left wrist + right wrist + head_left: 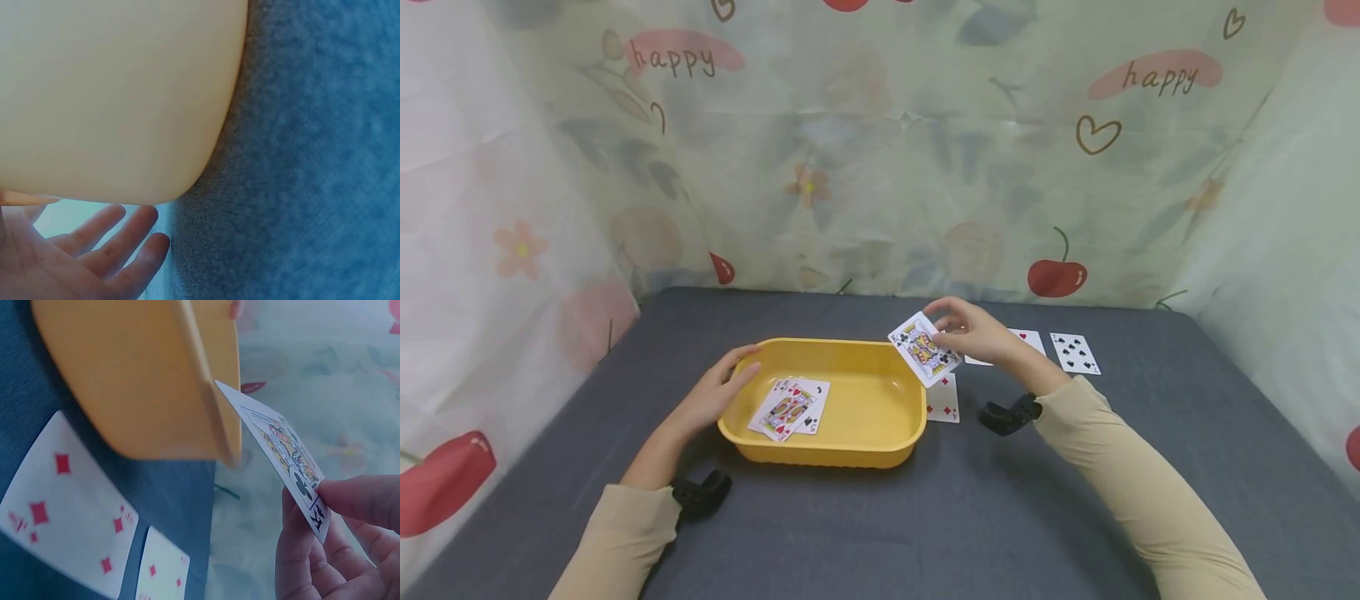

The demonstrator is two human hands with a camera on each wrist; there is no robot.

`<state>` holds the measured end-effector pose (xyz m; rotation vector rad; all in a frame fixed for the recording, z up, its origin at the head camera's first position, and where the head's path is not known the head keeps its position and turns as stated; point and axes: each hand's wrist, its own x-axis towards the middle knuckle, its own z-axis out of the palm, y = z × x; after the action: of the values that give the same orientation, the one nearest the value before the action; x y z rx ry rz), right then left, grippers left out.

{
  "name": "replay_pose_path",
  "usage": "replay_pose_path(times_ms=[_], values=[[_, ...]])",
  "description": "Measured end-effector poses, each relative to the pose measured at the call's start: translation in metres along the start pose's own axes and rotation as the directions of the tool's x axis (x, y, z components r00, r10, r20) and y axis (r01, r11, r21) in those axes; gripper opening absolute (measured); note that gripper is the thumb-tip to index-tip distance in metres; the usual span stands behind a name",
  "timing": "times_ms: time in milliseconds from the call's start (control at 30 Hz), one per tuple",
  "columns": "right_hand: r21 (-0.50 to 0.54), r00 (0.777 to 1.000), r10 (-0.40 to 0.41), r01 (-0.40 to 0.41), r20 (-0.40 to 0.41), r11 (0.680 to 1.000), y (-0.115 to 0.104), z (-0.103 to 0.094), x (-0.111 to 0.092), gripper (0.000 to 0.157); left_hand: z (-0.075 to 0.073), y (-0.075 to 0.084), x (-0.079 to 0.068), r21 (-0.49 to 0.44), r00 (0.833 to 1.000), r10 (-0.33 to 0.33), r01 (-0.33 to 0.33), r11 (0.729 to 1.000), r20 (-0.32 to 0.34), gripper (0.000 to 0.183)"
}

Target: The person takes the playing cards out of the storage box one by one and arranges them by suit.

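Note:
In the head view, my right hand (973,329) pinches a king of clubs playing card (919,350) between thumb and fingers, above the right rim of a yellow tray (857,446). The right wrist view shows that card (281,450) tilted, its face visible. My left hand (715,392) holds the tray's left end, thumb over the rim and fingers along the outside wall. Those fingers (128,244) appear beside the tray wall (112,112) in the left wrist view. Inside the tray lies a small overlapping pile of face-up cards, with a red-heart face card (788,412) on top.
On the dark grey tablecloth (880,533), a diamonds card (943,400) lies right of the tray. Behind the right forearm are a partly hidden heart card (1030,339) and a spades card (1075,353). A printed curtain (880,167) encloses the back and sides.

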<state>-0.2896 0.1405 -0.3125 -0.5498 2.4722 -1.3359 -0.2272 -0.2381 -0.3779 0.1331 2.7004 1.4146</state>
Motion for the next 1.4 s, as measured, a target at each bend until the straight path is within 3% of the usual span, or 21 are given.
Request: replay_pose_path(times_ms=[233,600,867,1400], values=[[0.006,0.995,0.042,-0.042,-0.092,0.999,0.020,-0.013,-0.017,0.043,0.000,0.002,-0.001,0.002,1.000,-0.007,0.007,1.000,0.006,0.058],[-0.030,0.978,0.129,-0.136,-0.166,0.990,0.062,-0.027,-0.041,0.045,-0.001,0.002,-0.002,0.010,1.000,0.006,-0.006,1.000,0.005,0.057],[-0.005,0.975,0.155,-0.158,-0.158,0.987,0.088,-0.028,-0.049,0.046,-0.001,0.002,-0.003,0.004,1.000,0.005,-0.005,1.000,0.004,0.056],[0.013,0.977,0.173,-0.173,-0.125,0.985,0.103,-0.020,-0.051,0.044,-0.001,0.004,-0.003,0.006,1.000,-0.004,0.004,1.000,0.012,0.058]])
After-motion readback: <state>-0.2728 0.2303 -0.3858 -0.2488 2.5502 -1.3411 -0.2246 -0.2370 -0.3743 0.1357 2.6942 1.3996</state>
